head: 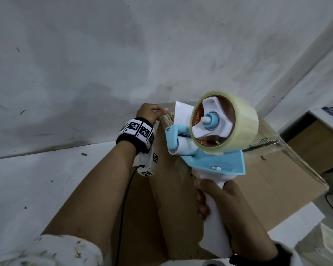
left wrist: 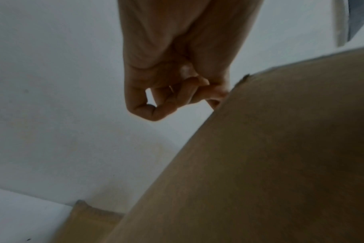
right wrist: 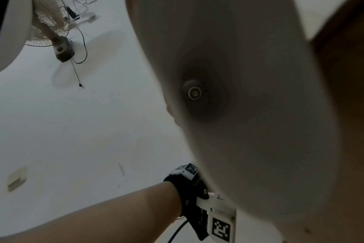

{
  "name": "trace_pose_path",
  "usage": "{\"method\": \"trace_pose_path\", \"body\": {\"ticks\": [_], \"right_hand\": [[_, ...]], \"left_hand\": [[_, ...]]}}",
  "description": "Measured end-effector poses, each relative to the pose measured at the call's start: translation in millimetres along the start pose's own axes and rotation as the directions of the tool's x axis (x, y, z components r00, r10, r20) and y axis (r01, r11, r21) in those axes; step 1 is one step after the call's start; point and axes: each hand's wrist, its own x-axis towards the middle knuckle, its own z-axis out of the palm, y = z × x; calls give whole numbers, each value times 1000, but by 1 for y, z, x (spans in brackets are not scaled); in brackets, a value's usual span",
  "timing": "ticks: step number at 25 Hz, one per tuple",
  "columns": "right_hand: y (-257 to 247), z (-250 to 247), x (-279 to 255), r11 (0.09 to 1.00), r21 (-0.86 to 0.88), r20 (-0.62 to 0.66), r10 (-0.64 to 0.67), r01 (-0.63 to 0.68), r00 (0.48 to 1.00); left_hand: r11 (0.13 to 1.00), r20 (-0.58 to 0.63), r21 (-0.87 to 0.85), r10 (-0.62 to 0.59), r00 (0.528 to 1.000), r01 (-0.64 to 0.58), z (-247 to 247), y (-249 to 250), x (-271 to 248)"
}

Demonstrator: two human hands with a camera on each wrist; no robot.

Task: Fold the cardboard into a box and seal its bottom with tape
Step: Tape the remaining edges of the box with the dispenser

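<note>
A brown cardboard box [head: 267, 179] stands in front of me, with a strip of clear tape [head: 277, 145] running along its top face. My left hand [head: 156, 113] is at the box's far left corner, fingers curled, thumb and forefinger pinching the edge there. The left wrist view shows the same hand [left wrist: 177, 92] with its fingertips against the box [left wrist: 270, 164]. My right hand [head: 215, 200] grips the white handle of a blue and white tape dispenser [head: 209, 158], held above the box with its clear roll [head: 238, 121] uppermost. The handle [right wrist: 249, 115] fills the right wrist view and hides the fingers.
A pale floor and wall surround the box. At the right edge, more cardboard [head: 313, 144] sits under a white table [head: 328, 114]. A floor fan [right wrist: 50, 31] with a trailing cable stands further off. A loose cardboard flap [left wrist: 89, 218] lies low beside the box.
</note>
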Motion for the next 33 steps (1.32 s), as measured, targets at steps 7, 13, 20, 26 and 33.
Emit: {"method": "trace_pose_path", "body": {"ticks": [7, 13, 20, 26, 33], "right_hand": [[4, 4, -4, 998, 60, -25, 12, -10, 1000], [0, 4, -2, 997, 54, -70, 54, -50, 996], [0, 8, -5, 994, 73, -109, 93, -85, 990], [1, 5, -1, 988, 134, -60, 88, -80, 994], [4, 5, -1, 982, 178, -23, 61, -56, 998]], "left_hand": [[571, 34, 818, -177, 984, 74, -22, -16, -11], [928, -152, 103, 372, 916, -359, -31, 2, -26], [943, 101, -103, 327, 939, -317, 1, -23, -42], [924, 222, -338, -107, 969, 180, 8, -38, -41], [959, 236, -282, 96, 967, -27, 6, 24, -37]]}}
